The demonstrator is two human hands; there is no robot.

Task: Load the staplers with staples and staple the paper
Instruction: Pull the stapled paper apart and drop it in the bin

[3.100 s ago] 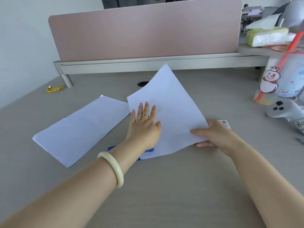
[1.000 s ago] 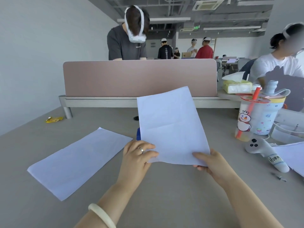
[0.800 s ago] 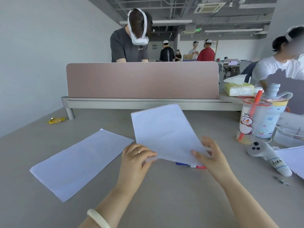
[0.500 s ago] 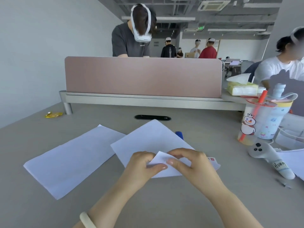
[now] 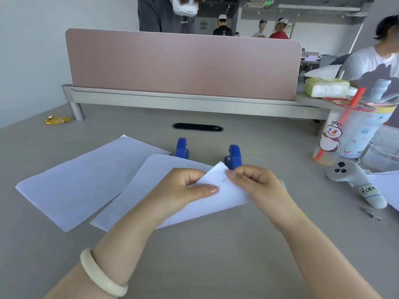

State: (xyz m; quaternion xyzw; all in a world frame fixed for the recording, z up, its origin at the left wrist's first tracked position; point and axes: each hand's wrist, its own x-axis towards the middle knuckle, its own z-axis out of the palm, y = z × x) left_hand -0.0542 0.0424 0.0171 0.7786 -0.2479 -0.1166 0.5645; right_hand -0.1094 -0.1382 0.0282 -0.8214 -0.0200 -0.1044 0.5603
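While the grey desk (image 5: pixel 194 255) lies flat and matte, the paper (image 5: pixel 138 197) on it looks thin, limp and easily creased, best pinched at a corner. Left hand (image 5: pixel 183 190) and right hand (image 5: pixel 257 184) both pinch its folded, stapled corner. Two blue staplers (image 5: pixel 234 157), hard and rigid, stand just behind.

We see two paper sheets (image 5: pixel 138 190) on the desk (image 5: pixel 194 255), one left of the other. Two staplers (image 5: pixel 234 157) stand behind them, a cup (image 5: pixel 354 134) far right.
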